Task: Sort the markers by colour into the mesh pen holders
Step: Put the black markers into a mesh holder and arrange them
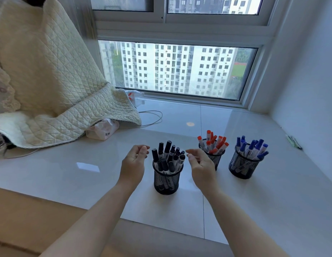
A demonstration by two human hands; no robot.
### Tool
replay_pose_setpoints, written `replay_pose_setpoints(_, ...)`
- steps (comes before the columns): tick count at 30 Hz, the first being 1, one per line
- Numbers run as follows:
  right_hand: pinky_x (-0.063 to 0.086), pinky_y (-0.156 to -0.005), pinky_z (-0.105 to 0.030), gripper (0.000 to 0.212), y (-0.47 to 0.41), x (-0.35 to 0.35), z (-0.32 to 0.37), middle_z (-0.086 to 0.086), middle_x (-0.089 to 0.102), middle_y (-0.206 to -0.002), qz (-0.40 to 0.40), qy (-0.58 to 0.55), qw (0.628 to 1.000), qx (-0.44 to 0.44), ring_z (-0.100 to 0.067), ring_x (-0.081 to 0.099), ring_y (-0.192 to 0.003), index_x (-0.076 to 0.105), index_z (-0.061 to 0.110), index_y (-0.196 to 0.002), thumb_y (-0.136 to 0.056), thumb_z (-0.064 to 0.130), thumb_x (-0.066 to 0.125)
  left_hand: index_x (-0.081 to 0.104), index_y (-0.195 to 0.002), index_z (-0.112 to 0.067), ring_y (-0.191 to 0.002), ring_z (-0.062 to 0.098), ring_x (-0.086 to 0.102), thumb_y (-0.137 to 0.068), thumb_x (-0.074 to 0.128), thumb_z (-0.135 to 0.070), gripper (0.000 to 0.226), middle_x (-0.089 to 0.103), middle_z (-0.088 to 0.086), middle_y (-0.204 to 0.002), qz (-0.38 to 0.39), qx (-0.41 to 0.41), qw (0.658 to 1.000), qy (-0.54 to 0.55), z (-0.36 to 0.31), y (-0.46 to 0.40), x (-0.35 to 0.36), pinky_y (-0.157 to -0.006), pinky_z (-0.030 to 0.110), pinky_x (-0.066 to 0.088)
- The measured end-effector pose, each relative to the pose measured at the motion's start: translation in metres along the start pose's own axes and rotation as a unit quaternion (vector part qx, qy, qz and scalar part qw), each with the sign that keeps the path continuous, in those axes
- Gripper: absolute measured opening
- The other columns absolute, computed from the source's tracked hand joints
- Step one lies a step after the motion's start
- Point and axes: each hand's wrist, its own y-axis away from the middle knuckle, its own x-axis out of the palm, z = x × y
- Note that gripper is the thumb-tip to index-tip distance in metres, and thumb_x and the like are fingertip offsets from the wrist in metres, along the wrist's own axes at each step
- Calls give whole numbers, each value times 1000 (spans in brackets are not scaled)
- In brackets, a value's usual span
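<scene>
Sorting appears complete; both hands empty.
Left hand (135, 160) and right hand (199, 164) hover released, flanking the black-marker holder (166, 179); red holder (213, 156) and blue holder (242, 166) stand filled beyond. Green objects (293, 142) by the wall, possibly markers, may need checking.

On a glossy white sill (254, 201), three mesh holders stand apart with black markers (168, 156), red markers (213, 143) and blue markers (251, 148), while the left hand (133, 164) and right hand (201, 167) hover loosely curled, holding nothing, beside the black set.
</scene>
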Motion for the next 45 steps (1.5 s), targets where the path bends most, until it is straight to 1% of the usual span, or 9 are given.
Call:
replay_pose_setpoints(5, 36, -63, -8, 8, -6, -2, 11, 9, 62, -89, 16, 70, 996, -61, 4, 53, -75, 60, 28, -90, -89, 21, 57, 59, -90, -31, -82, -5, 55, -90, 56, -24, 8, 60, -13, -93, 24, 72, 990, -115, -11, -5, 0, -66, 5, 39)
replay_pose_setpoints(9, 42, -65, -19, 4, -9, -8, 11, 13, 57, -83, 83, 140, 983, -81, -1, 53, -68, 61, 31, -87, -85, 27, 63, 63, -105, -24, -96, 8, 53, -88, 58, -24, 18, 54, -9, -101, 126, 157, 930, -308, -16, -18, -5, -84, 25, 41)
replay_pose_setpoints(12, 42, -65, -20, 7, -6, -9, 7, 15, 54, -82, 102, 162, 978, -80, -4, 53, -67, 60, 30, -89, -85, 26, 64, 66, -100, -24, -95, 11, 58, -88, 58, -24, 14, 60, -8, -99, 167, 151, 915, -334, -26, -29, -5, -88, 32, 45)
replay_pose_setpoints(19, 42, -71, -30, 12, -9, -4, 3, 9, 57, -84, 147, 265, 951, -62, -13, 49, -74, 62, 21, -94, -87, 31, 58, 67, -98, -29, -92, 14, 59, -83, 62, -36, 17, 68, -8, -95, 221, 111, 881, -403, -34, -48, 3, -86, 34, 48)
replay_pose_setpoints(24, 41, -62, -28, 17, -9, -4, 5, 9, 59, -83, 137, 223, 964, -45, -9, 47, -62, 61, 20, -95, -89, 36, 56, 66, -101, -27, -92, 17, 57, -84, 60, -43, 24, 68, -3, -98, 229, 92, 865, -437, -29, -47, 8, -83, 33, 48)
replay_pose_setpoints(28, 44, -64, -27, 16, -11, -13, 15, 14, 57, -75, 110, 171, 978, -51, -7, 54, -64, 61, 22, -96, -90, 35, 54, 64, -95, -28, -92, 15, 60, -84, 61, -44, 19, 67, -7, -90, 168, 95, 914, -358, -33, -41, 0, -84, 34, 49)
replay_pose_setpoints(32, 36, -54, -17, 17, -15, -18, 34, 15, 52, -63, 50, 123, 986, -96, 2, 49, -54, 50, 33, -75, -91, 35, 52, 62, -84, -26, -80, 10, 59, -83, 63, -39, 13, 63, -9, -81, 68, 167, 948, -263, -47, -35, -8, -73, 27, 46)
replay_pose_setpoints(38, 39, -50, -16, 17, -20, -27, 59, 4, 59, -62, -86, 1, 992, -95, -4, 48, -49, 50, 27, -74, -90, 30, 53, 53, -83, -21, -59, 7, 57, -89, 55, -36, 17, 62, -7, -64, -103, 185, 971, -116, -66, -32, -22, -53, 22, 39)
replay_pose_setpoints(45, 50, -60, -24, 10, -13, -28, 59, -10, 67, -75, -116, -321, 935, 97, -16, 64, -66, 52, 14, -84, -88, 5, 54, 48, -84, -19, -64, 8, 57, -95, 42, -29, 16, 63, -2, -70, -162, -39, 979, 119, -56, -31, -28, -61, 27, 43)
